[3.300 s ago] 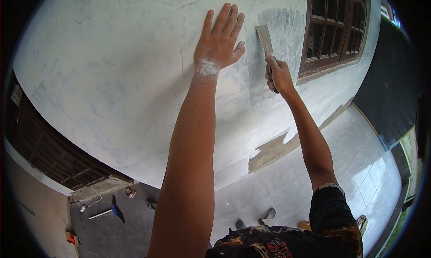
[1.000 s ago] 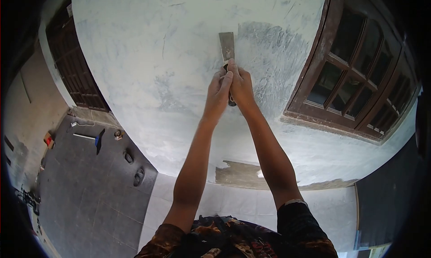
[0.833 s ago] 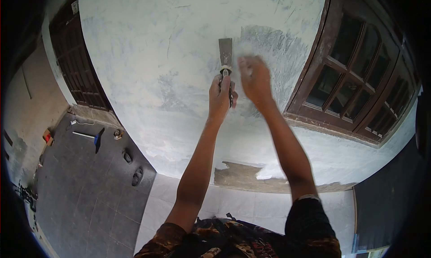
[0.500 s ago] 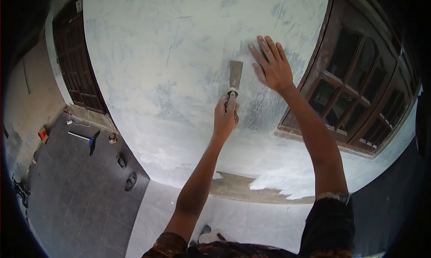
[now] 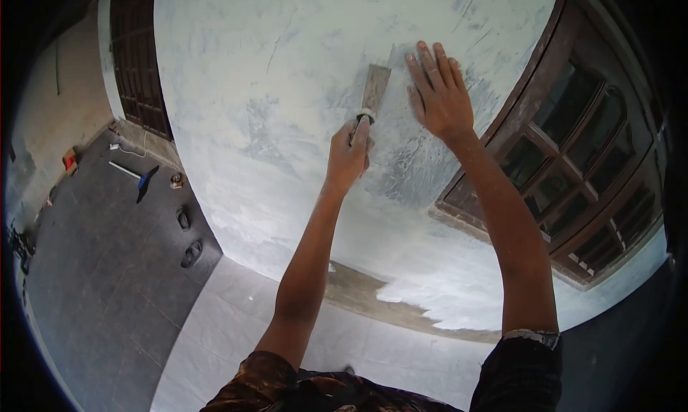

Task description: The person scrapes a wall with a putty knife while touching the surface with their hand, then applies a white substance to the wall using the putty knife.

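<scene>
My left hand (image 5: 347, 155) is wrapped round the handle of a putty knife (image 5: 375, 87). The thumb lies along the handle, and the flat metal blade points up the wall, leaning slightly right. The blade is at the surface of the wall (image 5: 222, 75), which has white filler smeared over it with grey patches and scratches. Just right of the blade, my right hand (image 5: 443, 100) lies against the wall, fingers stretched upward and holding nothing. White dust marks the fingers of both hands.
A brown wooden window (image 5: 566, 140) with glass panes borders the wall at right. Bare brown wall (image 5: 351, 286) shows low down. On the dark tiled floor (image 5: 107, 269) at left lie a pair of sandals (image 5: 191, 254) and a blue-headed squeegee (image 5: 145, 185). A dark door (image 5: 135, 68) stands behind.
The view has tilted clockwise. The putty knife has moved a little up the wall and leans further right. My right hand remains spread on the wall.
</scene>
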